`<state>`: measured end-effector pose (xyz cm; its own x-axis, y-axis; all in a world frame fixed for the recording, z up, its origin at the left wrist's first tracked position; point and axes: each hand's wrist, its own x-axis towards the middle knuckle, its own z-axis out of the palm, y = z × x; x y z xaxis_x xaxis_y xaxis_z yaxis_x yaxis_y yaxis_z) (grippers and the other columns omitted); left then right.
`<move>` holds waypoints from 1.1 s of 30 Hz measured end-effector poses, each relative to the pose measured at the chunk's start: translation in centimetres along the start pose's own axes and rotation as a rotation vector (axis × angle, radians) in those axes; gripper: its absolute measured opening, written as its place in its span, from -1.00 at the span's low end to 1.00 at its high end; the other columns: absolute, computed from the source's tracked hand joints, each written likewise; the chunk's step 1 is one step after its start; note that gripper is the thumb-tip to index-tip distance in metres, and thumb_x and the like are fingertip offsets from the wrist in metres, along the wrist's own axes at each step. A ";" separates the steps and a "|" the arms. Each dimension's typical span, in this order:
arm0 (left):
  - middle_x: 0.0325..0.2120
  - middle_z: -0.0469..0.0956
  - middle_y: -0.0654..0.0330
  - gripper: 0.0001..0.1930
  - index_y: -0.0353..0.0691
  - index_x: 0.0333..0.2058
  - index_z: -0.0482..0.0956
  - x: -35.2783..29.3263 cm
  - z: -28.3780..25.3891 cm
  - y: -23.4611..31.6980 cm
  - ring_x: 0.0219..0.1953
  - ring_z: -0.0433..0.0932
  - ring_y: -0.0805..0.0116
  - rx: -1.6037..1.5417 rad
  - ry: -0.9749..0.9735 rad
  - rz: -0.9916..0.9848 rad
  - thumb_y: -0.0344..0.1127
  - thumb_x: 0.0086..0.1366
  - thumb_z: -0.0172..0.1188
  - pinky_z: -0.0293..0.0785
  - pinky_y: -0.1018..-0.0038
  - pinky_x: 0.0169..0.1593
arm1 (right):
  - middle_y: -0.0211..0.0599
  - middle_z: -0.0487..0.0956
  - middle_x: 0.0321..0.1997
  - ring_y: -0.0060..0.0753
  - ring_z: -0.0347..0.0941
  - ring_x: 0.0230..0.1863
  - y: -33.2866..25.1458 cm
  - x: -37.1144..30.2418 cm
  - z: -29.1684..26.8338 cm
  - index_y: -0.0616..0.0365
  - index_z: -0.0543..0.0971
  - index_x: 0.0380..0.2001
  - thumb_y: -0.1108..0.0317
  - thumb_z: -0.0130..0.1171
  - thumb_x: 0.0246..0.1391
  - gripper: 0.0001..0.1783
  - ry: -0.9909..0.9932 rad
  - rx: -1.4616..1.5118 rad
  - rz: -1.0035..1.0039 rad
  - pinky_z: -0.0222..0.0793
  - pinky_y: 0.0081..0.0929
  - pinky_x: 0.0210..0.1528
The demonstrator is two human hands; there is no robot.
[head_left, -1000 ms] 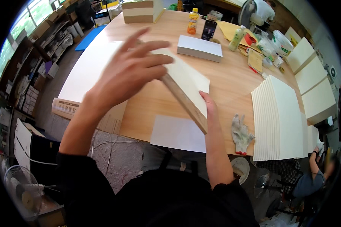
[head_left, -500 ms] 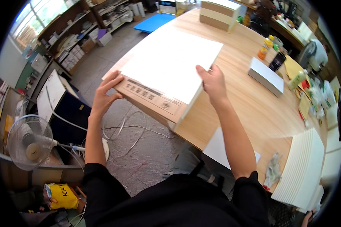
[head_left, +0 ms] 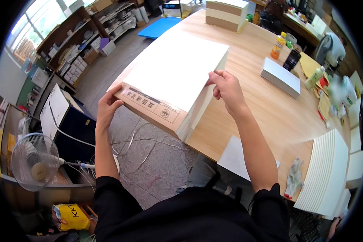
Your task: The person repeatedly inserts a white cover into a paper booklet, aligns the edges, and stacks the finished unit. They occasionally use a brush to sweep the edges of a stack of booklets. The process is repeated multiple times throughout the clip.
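A thick stack of large white sketch pads (head_left: 175, 66) lies on the wooden table, its near end jutting over the table's edge. Along that end runs a brown printed binding strip (head_left: 151, 105). My left hand (head_left: 106, 109) grips the near left corner, thumb against the brown strip. At the right side of the stack, my right hand (head_left: 226, 89) has its fingers curled in, with thumb and forefinger pinched at the top edge. Whether it holds one pad or several is hidden.
White paper (head_left: 234, 157) lies by my right forearm. Fanned white pads (head_left: 324, 173) and a grey glove (head_left: 294, 177) are at the right. Farther back are a paper block (head_left: 280, 76), phone (head_left: 292, 59), drink bottle (head_left: 278, 45) and another stack (head_left: 226, 18). A fan (head_left: 35, 161) stands left.
My right hand has gone from lying along the stack's right side, thumb on top, to curled fingers at its edge. My left hand has shifted slightly along the near left corner.
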<state>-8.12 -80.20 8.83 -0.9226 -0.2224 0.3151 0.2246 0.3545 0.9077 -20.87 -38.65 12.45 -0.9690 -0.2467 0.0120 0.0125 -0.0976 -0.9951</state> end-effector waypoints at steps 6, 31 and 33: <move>0.27 0.54 0.14 -0.26 -0.14 0.40 0.46 0.4 -2.0 -1.4 0.21 0.56 0.26 0.114 -0.066 -0.037 -0.15 0.29 0.50 0.55 0.32 0.27 | -0.34 0.70 -0.28 -0.69 0.48 -0.44 1.0 -13.6 -12.4 0.28 0.60 0.08 0.24 0.24 0.39 -0.65 0.257 -0.098 -0.092 0.38 -0.66 -0.42; -0.21 0.73 0.19 -0.65 -0.07 -0.12 0.78 -19.3 69.1 35.4 -0.08 0.67 0.14 -0.301 -1.311 1.321 -0.12 0.12 0.51 0.55 0.26 0.01 | -0.09 0.68 0.10 -0.01 0.69 -0.21 1.8 -44.1 -23.4 0.26 0.69 -0.20 0.48 0.38 0.09 -0.81 1.137 -1.228 -0.385 0.61 -0.24 -0.19; -0.28 0.75 0.18 -0.69 -0.09 -0.13 0.78 -18.8 69.7 35.2 -0.16 0.70 0.13 -0.342 -1.327 1.224 -0.12 0.18 0.48 0.58 0.24 -0.08 | -0.01 0.61 0.21 0.01 0.70 -0.19 0.3 -44.8 -23.7 0.26 0.65 -0.06 0.41 0.39 0.14 -0.69 1.192 -1.290 -0.299 0.63 -0.23 -0.22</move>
<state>-4.71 -0.28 15.57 0.2161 0.8275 0.5182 0.7719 -0.4698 0.4283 16.72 -4.72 9.32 -0.5462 0.4572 0.7019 0.2045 0.8854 -0.4175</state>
